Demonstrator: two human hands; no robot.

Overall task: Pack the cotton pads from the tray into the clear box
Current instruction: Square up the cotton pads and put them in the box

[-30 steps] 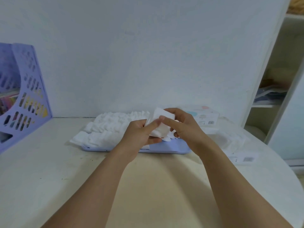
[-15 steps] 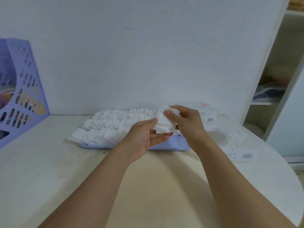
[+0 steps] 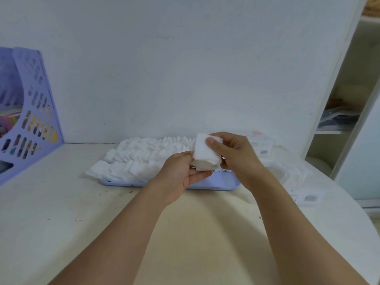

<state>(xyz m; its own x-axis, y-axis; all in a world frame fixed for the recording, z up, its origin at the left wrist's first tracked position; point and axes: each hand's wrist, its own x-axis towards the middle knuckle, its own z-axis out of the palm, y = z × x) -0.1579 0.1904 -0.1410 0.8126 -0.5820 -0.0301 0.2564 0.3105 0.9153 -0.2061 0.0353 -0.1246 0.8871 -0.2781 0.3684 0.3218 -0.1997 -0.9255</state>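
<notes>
Small stack of cotton pads (image 3: 205,154) held above the near right end of the lilac tray (image 3: 216,183) — both hands on it, likely squaring the edges so it slides in as one block; right hand (image 3: 232,154) pinches it, thumb on the front face, fingers curled behind; left hand (image 3: 181,171) cups it from below, fingers loosely curled under. Loose pads (image 3: 141,159) cover the tray's left and middle; clear box (image 3: 292,173) sits on the surface just right of the tray — some pads seem inside, hard to tell.
</notes>
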